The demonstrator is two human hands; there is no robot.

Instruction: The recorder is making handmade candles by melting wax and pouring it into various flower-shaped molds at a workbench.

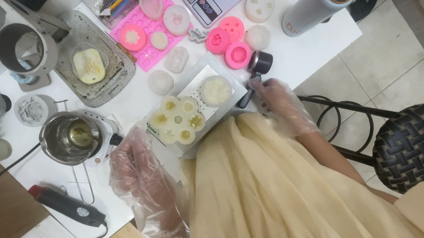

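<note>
Both hands wear loose clear plastic gloves. Left hand (139,170) lies flat and open on the white tabletop (315,44), holding nothing, just beside the translucent flower-shaped silicone mould (178,119) that sits on a white perforated tray (197,83). Right hand (275,98) is closed around the black handle of a small dark metal pouring cup (257,67) at the tray's far corner. Cream fabric (275,188) hides the tray's near edge. Nearby stand a steel melting pot (71,136), a pink mould sheet (144,52) and a grey bottle (313,5), partly cut off.
</note>
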